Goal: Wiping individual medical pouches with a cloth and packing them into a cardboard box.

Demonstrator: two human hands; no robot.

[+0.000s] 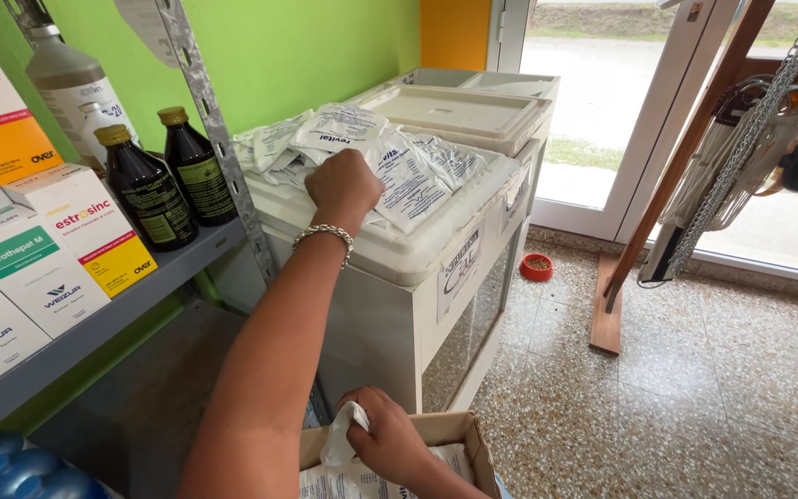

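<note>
White sachet [337,434] inside right fingers [368,440] (pinched)

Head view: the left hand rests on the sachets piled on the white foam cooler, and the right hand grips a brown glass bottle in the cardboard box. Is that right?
Not quite. The head view shows the right hand gripping a white sachet in the cardboard box, not a brown glass bottle. The rest holds: the left hand rests on the sachets piled on the white foam cooler.

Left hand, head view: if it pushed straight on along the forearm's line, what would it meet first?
The left hand already rests on the pile of white sachets atop the white foam box; further on, probably more sachets, then the stacked foam lids.
</note>
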